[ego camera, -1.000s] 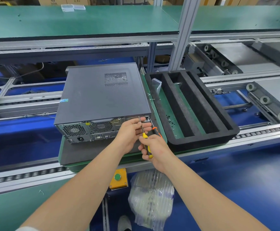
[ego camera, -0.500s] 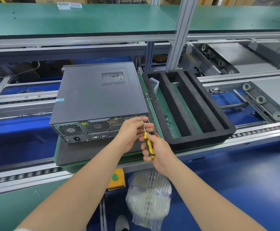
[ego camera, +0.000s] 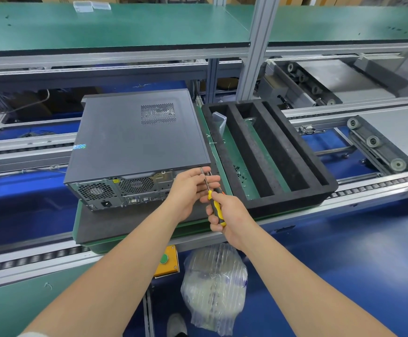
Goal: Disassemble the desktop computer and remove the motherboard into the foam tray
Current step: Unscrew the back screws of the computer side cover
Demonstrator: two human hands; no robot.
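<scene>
The computer [ego camera: 137, 147] lay flat on its side, a dark grey case with the cover on and a vent grille on top, its rear panel of fans and ports facing the fingers [ego camera: 204, 177], which touched its upper rear corner. The foam tray [ego camera: 292, 156], black with three long slots, sat just beyond those fingers to the right, beside the case.

The computer [ego camera: 137, 142] lies flat on a pad [ego camera: 115, 224] on the conveyor [ego camera: 28, 261]. The foam tray [ego camera: 271, 152] sits just beside it on the right. Both hands meet at the computer's near right corner. A plastic bag [ego camera: 213, 288] lies below the conveyor's near edge.
</scene>
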